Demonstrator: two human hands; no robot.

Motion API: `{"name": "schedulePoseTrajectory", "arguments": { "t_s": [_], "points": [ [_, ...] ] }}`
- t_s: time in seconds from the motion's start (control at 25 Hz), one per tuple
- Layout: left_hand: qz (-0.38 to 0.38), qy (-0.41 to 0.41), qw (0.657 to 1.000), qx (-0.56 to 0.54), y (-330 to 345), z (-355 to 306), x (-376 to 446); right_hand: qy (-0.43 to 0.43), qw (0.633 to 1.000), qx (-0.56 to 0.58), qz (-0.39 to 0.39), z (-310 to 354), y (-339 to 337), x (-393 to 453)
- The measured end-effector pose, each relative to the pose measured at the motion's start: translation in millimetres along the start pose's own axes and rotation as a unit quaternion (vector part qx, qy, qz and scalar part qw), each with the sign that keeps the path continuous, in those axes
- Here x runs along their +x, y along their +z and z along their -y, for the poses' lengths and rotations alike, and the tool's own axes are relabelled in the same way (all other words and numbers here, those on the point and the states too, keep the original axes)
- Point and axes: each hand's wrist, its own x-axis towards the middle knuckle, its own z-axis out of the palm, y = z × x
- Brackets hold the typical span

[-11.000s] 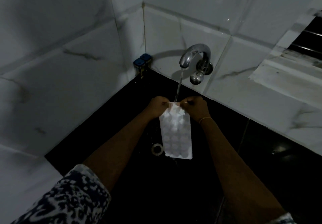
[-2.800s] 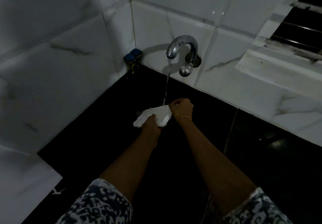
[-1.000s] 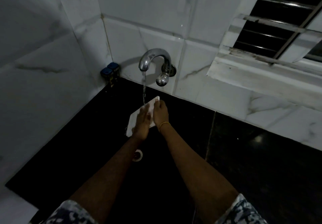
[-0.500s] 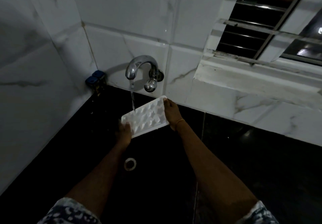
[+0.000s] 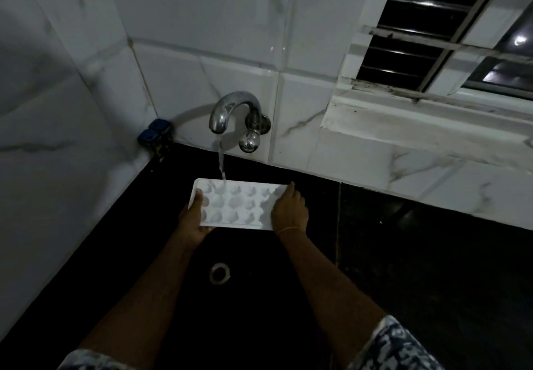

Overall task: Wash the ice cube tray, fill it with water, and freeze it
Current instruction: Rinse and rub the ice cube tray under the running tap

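- Left hand [image 5: 193, 220] is reaching forward from the near left, forearm bare, patterned sleeve at the bottom edge of the view. It is cupping the left short end of the ice cube tray [image 5: 236, 204] from below, with the thumb lying over the rim; fingers are curled on the tray, grasping it.
- Right hand [image 5: 289, 210] is coming in from the near right, back of the hand upward, a thin bangle [image 5: 288, 229] at the wrist. Its fingers are lying along the right short end of the tray and closing on that edge; the underside of the grip is hidden.
- Tray is being held in the air above the black sink basin [image 5: 115, 243], near the basin's far edge, below the tap [image 5: 230, 110].
- Tray is lying roughly level, cavities facing up; its long axis is running left to right, parallel to the back wall.
- Water stream [image 5: 221, 162] is falling from the spout and landing on the tray's far long edge, toward the left end.
- Drain ring [image 5: 219, 272] is sitting in the basin floor, nearer than the tray, between the two forearms.
- Two blue-capped items [image 5: 154, 132] are standing in the basin's far left corner; lighting is dim and detail cannot be made out.
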Motion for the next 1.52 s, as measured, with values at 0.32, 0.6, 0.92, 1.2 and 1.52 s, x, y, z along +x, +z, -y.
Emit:
{"name": "schedulePoseTrajectory", "arguments": {
  "t_s": [0.32, 0.6, 0.92, 1.2, 1.52],
  "points": [
    [0.053, -0.056, 0.996, 0.044, 0, 8, 6, -0.155, 0.987, -0.05, -0.012, 73, 21, -12],
    [0.105, -0.077, 0.989, -0.063, -1, 2, 29, -0.397, 0.915, -0.069, 0.016, 74, 27, -22],
    [0.171, -0.152, 0.963, -0.141, -6, 24, 30, -0.437, 0.897, -0.03, 0.055, 46, 25, -29],
    [0.091, -0.059, 0.993, -0.055, 1, 15, 27, -0.389, 0.917, -0.089, -0.016, 66, 20, -22],
    [0.097, -0.063, 0.992, -0.05, -5, 3, 34, -0.511, 0.853, 0.07, -0.072, 36, 39, -39]
  ]
}}
